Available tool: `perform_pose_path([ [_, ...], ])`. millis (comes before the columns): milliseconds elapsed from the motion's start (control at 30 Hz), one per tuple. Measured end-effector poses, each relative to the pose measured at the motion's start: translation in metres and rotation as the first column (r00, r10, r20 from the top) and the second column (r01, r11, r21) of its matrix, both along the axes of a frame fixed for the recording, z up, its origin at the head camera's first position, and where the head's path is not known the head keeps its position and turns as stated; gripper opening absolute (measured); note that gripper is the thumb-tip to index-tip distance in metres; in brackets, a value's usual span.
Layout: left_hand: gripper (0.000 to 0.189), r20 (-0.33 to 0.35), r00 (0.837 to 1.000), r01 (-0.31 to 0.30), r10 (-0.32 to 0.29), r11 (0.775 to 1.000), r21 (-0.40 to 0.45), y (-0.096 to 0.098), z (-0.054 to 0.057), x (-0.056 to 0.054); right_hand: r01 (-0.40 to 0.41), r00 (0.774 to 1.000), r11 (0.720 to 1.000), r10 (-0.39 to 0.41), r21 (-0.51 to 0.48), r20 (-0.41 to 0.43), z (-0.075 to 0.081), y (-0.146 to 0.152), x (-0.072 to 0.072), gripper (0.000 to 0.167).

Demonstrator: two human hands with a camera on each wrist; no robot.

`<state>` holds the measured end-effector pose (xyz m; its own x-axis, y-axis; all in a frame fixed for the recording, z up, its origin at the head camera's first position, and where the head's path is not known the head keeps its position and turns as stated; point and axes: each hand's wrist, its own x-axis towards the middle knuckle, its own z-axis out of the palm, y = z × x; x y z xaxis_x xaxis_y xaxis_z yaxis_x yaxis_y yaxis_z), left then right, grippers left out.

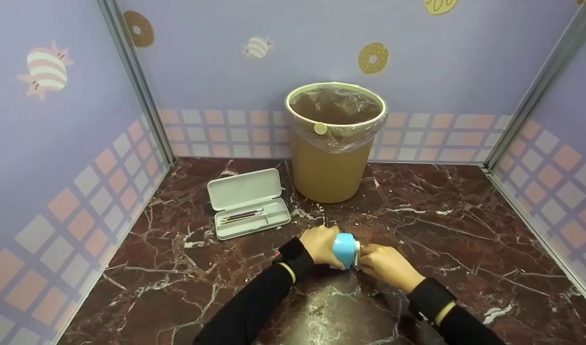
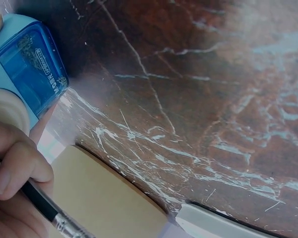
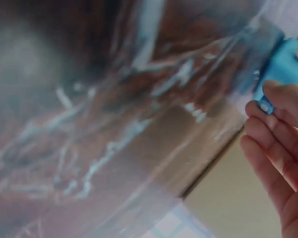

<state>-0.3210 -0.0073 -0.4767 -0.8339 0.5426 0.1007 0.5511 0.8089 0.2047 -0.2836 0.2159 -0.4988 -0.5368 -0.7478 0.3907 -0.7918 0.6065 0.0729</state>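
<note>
A light-blue pencil sharpener (image 1: 344,250) is held just above or on the marble tabletop; which one I cannot tell. My left hand (image 1: 320,245) grips its body. In the left wrist view, a dark pencil (image 2: 38,199) with a silver end runs beneath the fingers towards the sharpener's cream round front; its tip is hidden. A see-through blue tray (image 2: 34,64) on the sharpener contains shavings. On the sharpener's other side, my right hand (image 1: 386,264) pinches the small blue crank knob (image 3: 265,105) between thumb and forefinger.
An open pale pencil case (image 1: 245,191) with several pencils lies left of the hands. Behind them stands a tan bin (image 1: 329,172) lined with a clear bag, near the back wall. Patterned panels (image 1: 48,191) enclose the marble tabletop (image 1: 187,292) on the sides.
</note>
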Motion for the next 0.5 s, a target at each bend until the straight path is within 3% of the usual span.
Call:
perform_pose_path([
  [233, 0.069, -0.008, 1.000, 0.001, -0.001, 1.000, -0.010, -0.001, 0.003, 0.000, -0.043, 0.999, 0.998, 0.045, -0.053, 0.029, 0.023, 0.005, 0.013, 0.011],
  [500, 0.071, -0.014, 1.000, 0.018, -0.019, 1.000, -0.013, 0.002, 0.000, -0.001, -0.051, 0.999, 0.990, 0.049, -0.132, -0.015, 0.045, 0.011, 0.009, 0.019],
])
